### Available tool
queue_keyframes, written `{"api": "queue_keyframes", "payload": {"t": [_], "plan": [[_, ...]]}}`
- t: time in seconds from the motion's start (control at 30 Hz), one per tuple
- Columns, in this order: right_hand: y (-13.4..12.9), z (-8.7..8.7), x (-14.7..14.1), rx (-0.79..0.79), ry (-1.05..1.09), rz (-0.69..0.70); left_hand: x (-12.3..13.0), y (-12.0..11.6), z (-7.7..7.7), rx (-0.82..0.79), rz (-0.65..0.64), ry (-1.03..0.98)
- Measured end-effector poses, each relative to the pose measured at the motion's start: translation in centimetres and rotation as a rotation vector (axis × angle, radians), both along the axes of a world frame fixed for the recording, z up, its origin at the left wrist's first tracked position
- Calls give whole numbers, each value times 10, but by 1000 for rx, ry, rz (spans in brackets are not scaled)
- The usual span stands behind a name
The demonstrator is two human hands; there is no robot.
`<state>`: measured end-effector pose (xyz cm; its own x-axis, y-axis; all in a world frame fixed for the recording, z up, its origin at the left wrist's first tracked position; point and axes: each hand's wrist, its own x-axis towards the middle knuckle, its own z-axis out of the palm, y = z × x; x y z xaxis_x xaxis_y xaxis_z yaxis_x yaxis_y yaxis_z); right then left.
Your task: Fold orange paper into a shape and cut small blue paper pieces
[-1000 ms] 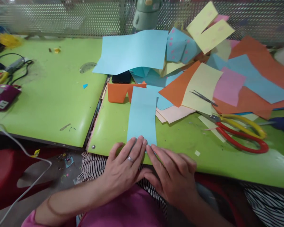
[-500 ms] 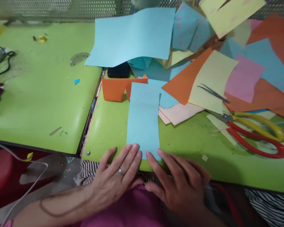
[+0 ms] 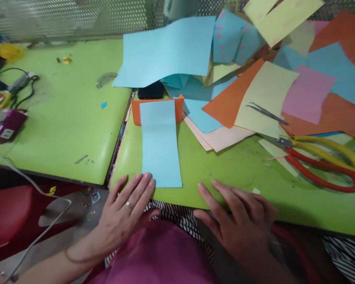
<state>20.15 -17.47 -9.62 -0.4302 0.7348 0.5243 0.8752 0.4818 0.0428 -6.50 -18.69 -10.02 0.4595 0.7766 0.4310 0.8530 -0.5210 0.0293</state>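
A light blue strip of paper (image 3: 160, 146) lies upright in view near the table's front edge, its far end overlapping a folded orange paper piece (image 3: 136, 112). My left hand (image 3: 127, 205), with a ring on one finger, rests flat with its fingertips on the strip's lower left corner. Its fingers are stretched out and close together. To the right of the strip, apart from it, my right hand (image 3: 239, 217) lies over the table edge with fingers spread and nothing in them.
Big scissors (image 3: 322, 161) with red and yellow handles lie at right. Tweezers (image 3: 268, 113) rest on a cream sheet (image 3: 263, 94) among coloured papers. Behind the strip are a dark phone-like object (image 3: 150, 90) and a large blue sheet (image 3: 168, 53). A purple device (image 3: 7, 125) sits far left.
The blue strip has shifted left along with my left hand, now covering part of the orange piece. My right hand has come off the strip's corner and moved right. The view has turned slightly left.
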Motion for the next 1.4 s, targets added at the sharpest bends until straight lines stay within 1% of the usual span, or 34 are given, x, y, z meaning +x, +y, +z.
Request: {"api": "queue_keyframes", "payload": {"t": [0.1, 0.23, 0.33, 0.4, 0.63, 0.77, 0.93, 1.07, 1.17, 1.27, 1.4], "plan": [[2, -2, -9, 16, 41, 22, 4, -1, -3, 22, -3, -9], [0, -1, -24, 26, 72, 123, 22, -3, -9, 37, 0, 3], [-2, -1, -30, -2, 87, 108, 32, -3, -10, 49, -11, 27], [-2, -1, -31, 3, 82, 89, 31, -3, -10, 68, -11, 20], [-2, -7, -29, 37, 58, 88, 6, -3, -6, 61, -6, 5], [-5, -11, -24, 38, 46, 64, 7, -3, -4, 72, 15, 5], [-8, -6, -12, 49, 22, 5, 9, -2, -4, 85, 19, -5], [-8, -3, 0, 64, 13, -33, 8, 0, -9, 85, -4, -56], [-5, -1, 10, 72, 31, -73, 9, 1, -11, 87, -11, -133], [-1, 1, 17, 84, 23, -52, 16, 2, -8, 107, -31, -219], [4, 4, 16, 15, 37, 42, 32, 8, -4, 114, -127, -217]]}}
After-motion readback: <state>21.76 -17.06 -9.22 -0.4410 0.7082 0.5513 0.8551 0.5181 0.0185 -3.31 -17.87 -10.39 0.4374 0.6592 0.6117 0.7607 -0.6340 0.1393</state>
